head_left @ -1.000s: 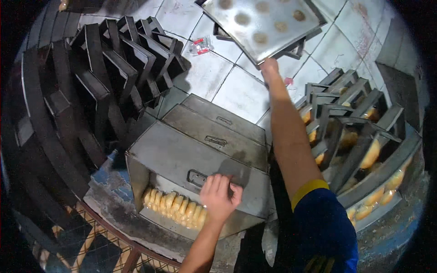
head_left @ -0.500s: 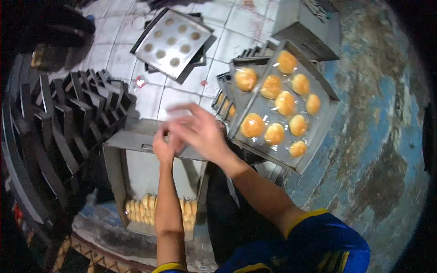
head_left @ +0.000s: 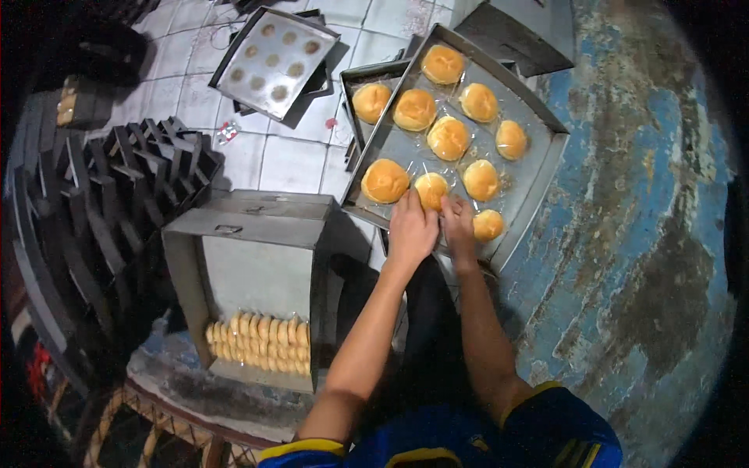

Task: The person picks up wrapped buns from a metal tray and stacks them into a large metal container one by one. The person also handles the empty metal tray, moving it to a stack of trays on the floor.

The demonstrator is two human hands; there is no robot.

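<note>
Left hand [head_left: 413,226], right hand [head_left: 459,222]: set narrowly about one plastic-wrapped round bun [head_left: 431,188], in metal baking tray [head_left: 534,183] beneath the grip; firmness cannot be told. Step, as judged: taking hold. Any lift calls for even pressure. Lower left of grip: open metal box [head_left: 257,269], stacked buns [head_left: 261,335].

Bun [head_left: 431,186] at 1 o'clock: its 6 o'clock edge is hidden by left-hand fingers [head_left: 409,209] and right-hand fingers [head_left: 454,209]; grip unreadable. Lower tray [head_left: 374,72], 12 o'clock, mostly under top tray [head_left: 524,173]. Grey box [head_left: 511,35], 1 o'clock, cut by upper edge. Red thing [head_left: 39,366], 8 o'clock: too blurred.
</note>
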